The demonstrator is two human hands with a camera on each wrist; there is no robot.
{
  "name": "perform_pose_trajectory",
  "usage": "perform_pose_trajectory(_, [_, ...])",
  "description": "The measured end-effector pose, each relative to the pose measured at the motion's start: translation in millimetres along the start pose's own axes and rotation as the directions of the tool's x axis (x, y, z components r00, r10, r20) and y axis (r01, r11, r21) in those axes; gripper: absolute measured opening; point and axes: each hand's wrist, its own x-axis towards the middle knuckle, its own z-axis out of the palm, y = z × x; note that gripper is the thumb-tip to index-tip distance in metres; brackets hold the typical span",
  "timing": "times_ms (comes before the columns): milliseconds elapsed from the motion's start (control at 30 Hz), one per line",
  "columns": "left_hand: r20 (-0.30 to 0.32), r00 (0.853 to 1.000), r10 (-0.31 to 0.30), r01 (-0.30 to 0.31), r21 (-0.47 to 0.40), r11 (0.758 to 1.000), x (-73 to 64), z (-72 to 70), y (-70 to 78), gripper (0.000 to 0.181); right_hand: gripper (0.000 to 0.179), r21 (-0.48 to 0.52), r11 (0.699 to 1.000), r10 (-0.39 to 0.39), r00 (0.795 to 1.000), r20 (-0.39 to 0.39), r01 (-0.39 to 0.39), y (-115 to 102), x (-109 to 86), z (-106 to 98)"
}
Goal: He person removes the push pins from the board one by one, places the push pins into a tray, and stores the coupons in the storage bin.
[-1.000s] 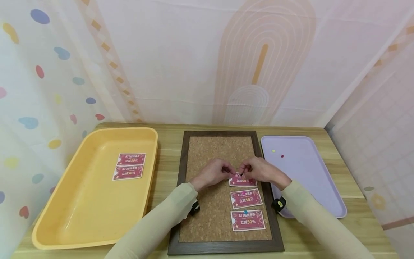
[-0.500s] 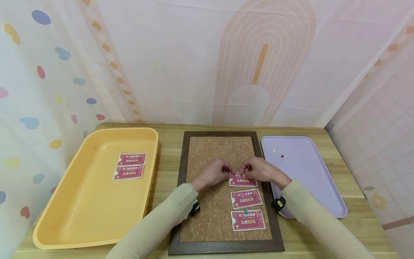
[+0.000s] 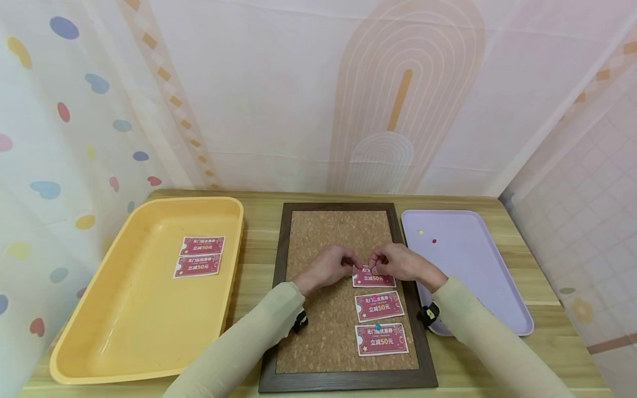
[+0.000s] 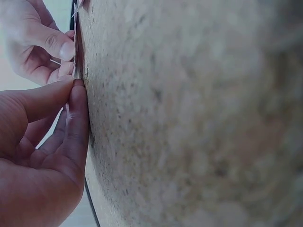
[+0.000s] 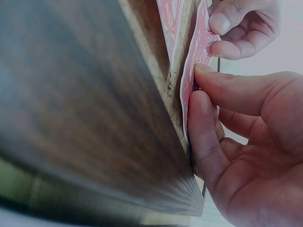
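Note:
A dark-framed corkboard (image 3: 338,226) lies on the table with three red coupons in a column along its right side. My left hand (image 3: 325,268) pinches the upper left edge of the topmost coupon (image 3: 375,281). At the same coupon's upper middle, my right hand (image 3: 403,261) pinches a small dark push pin (image 5: 197,88) between thumb and index finger, mostly hidden by the fingertips. In the right wrist view, the coupon stands slightly curved off the cork. Below are the middle coupon (image 3: 383,310) with a pink pin (image 3: 375,298) and the lowest coupon (image 3: 385,345) with a blue pin (image 3: 378,326).
A deep yellow tray (image 3: 144,331) on the left holds two more red coupons (image 3: 199,265). To the right of the board lies a shallow lilac tray (image 3: 478,265), with a yellow pin (image 3: 421,232) and a red pin (image 3: 434,241) on it. A patterned curtain (image 3: 278,110) hangs behind.
Both hands keep their place at the topmost coupon. Less of the dark push pin shows between my right fingertips than a second ago.

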Motion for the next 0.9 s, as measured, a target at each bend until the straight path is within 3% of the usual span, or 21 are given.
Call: perform_pose_trajectory(900, [-0.004, 1.000, 0.005, -0.005, 0.019, 1.000, 1.0, -0.5, 0.8, 0.013, 0.012, -0.011, 1.000, -0.014, 1.000, 0.023, 0.014, 1.0, 0.1, -2.7])
